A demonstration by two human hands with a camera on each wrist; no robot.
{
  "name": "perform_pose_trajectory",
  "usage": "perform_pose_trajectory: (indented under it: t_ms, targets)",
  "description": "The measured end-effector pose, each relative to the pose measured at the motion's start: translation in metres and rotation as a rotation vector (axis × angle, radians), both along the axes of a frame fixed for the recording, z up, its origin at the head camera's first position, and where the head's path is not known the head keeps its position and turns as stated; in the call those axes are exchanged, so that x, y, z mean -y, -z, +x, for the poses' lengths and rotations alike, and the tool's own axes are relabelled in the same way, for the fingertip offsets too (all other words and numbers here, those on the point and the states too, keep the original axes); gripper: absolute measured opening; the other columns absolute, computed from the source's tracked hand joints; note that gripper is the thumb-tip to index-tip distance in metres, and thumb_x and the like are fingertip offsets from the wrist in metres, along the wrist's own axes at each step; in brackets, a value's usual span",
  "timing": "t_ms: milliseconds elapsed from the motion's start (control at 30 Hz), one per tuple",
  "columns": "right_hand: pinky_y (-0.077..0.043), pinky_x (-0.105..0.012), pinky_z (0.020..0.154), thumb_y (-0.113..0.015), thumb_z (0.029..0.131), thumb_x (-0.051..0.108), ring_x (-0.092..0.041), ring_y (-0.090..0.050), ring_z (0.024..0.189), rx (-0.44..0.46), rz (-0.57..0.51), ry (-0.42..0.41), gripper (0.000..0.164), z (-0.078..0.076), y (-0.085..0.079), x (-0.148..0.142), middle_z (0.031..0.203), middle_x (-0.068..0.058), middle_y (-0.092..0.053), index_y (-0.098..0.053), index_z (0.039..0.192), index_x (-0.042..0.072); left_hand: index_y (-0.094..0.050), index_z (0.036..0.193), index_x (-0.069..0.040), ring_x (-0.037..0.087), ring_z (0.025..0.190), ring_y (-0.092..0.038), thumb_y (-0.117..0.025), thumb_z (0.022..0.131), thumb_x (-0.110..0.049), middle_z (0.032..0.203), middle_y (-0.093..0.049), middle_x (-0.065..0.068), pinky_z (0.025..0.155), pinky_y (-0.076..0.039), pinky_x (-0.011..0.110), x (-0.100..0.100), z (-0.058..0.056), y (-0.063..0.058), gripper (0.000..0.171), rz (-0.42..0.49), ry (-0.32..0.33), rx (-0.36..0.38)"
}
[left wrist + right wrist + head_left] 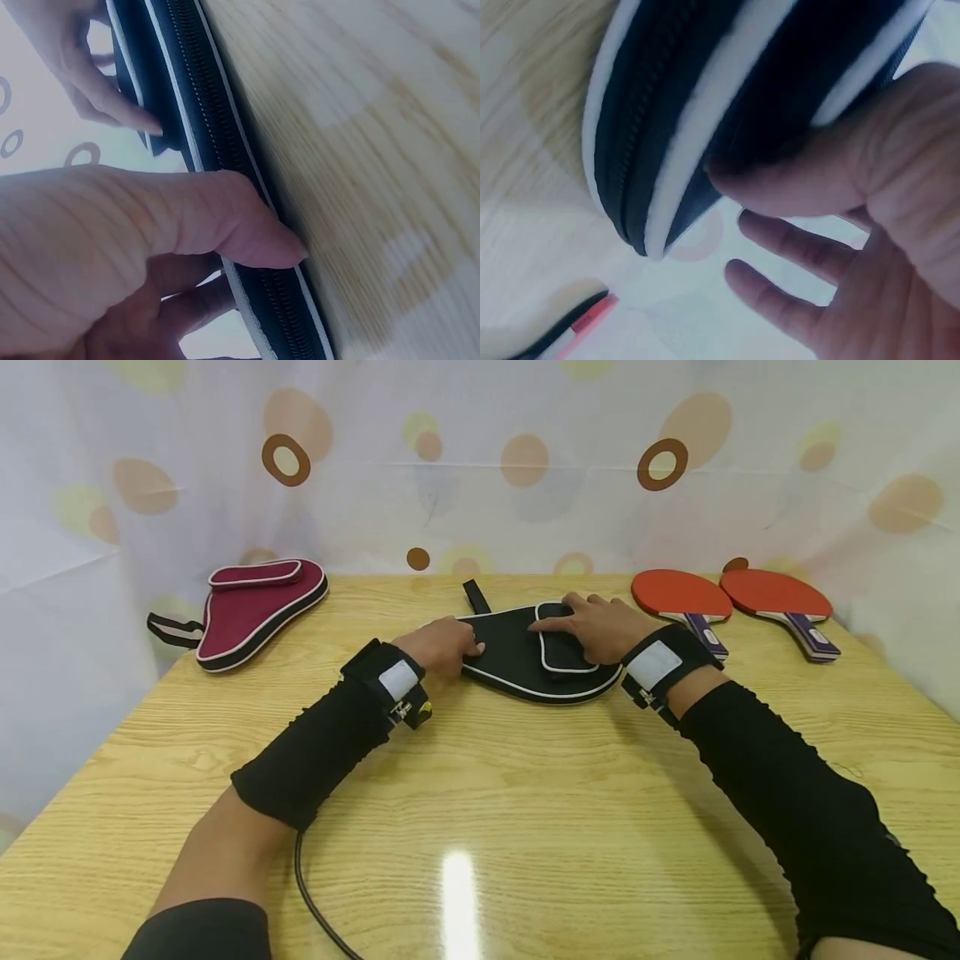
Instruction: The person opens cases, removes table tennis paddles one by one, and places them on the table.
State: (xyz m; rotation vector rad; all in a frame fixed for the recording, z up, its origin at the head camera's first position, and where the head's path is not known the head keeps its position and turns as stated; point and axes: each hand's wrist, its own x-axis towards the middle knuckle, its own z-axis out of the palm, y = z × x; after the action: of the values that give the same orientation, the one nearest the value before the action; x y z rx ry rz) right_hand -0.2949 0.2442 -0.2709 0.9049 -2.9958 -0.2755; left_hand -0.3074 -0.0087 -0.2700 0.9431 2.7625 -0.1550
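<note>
A black table tennis paddle case with white piping lies on the table, its pocket facing up and a black strap sticking out behind. My left hand grips the case's narrow left end. In the left wrist view its thumb lies across the zippered side. Over the pocket is my right hand, index finger stretched to the pocket's left edge. The right wrist view has that thumb against the pocket's side, while the other fingers extend loosely past the case.
A maroon paddle case with a black-and-white strap lies at the back left. Two red paddles with purple handles lie at the back right. A patterned curtain hangs behind the wooden table. A cable trails from my left sleeve.
</note>
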Motion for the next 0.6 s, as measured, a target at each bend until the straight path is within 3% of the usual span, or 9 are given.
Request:
perform_pose_trajectory:
  t_ms: [100,167,267,467,600]
  targets:
    - [-0.051,-0.055,0.076,-0.064,0.088,-0.004,-0.048,-0.052,0.115,0.045,-0.016,0.048,0.075,-0.0001,-0.0003,0.0023,0.143,-0.026,-0.040,-0.045,0.153,0.027,-0.048,0.147,-0.014,0.023,0.101,-0.052,-0.058,0.099,-0.005,0.131,-0.060,0.013,0.083,-0.038,0.031,0.0033,-0.0026,0.0000,0.049,-0.007,0.026,-0.009]
    - [-0.050,-0.055,0.078,-0.062,0.088,-0.003,-0.048,-0.050,0.117,0.065,-0.028,0.080,0.073,0.0005,0.0002,0.0032,0.146,-0.026,-0.038,-0.046,0.153,0.028,-0.048,0.147,-0.013,0.025,0.116,-0.056,-0.059,0.097,-0.001,0.141,-0.056,0.015,0.086,-0.038,0.031,0.0046,-0.0043,-0.0005,0.052,-0.004,0.038,-0.010]
    - [-0.048,-0.059,0.085,-0.063,0.088,-0.001,-0.049,-0.046,0.122,0.087,-0.040,0.110,0.072,0.0018,0.0011,0.0045,0.151,-0.025,-0.033,-0.046,0.152,0.028,-0.048,0.146,-0.012,0.031,0.137,-0.047,-0.059,0.094,0.004,0.151,-0.048,0.015,0.089,-0.039,0.031,0.0064,-0.0069,-0.0006,0.056,0.017,0.047,0.001]
    - [-0.043,-0.061,0.092,-0.063,0.091,0.005,-0.051,-0.041,0.128,0.133,-0.068,0.149,0.069,0.0029,0.0032,0.0062,0.155,-0.026,-0.027,-0.043,0.153,0.026,-0.046,0.148,-0.012,0.032,0.133,-0.050,-0.060,0.095,0.000,0.152,-0.046,0.017,0.090,-0.039,0.033,0.0085,-0.0087,0.0016,0.056,0.026,0.050,-0.008]
    - [-0.041,-0.061,0.098,-0.061,0.092,0.008,-0.051,-0.036,0.136,0.177,-0.088,0.168,0.066,0.0049,0.0034,0.0097,0.159,-0.026,-0.019,-0.042,0.152,0.022,-0.043,0.150,-0.011,0.035,0.141,-0.041,-0.061,0.094,0.000,0.155,-0.041,0.019,0.095,-0.039,0.033,0.0092,-0.0092,0.0045,0.060,0.029,0.033,-0.022]
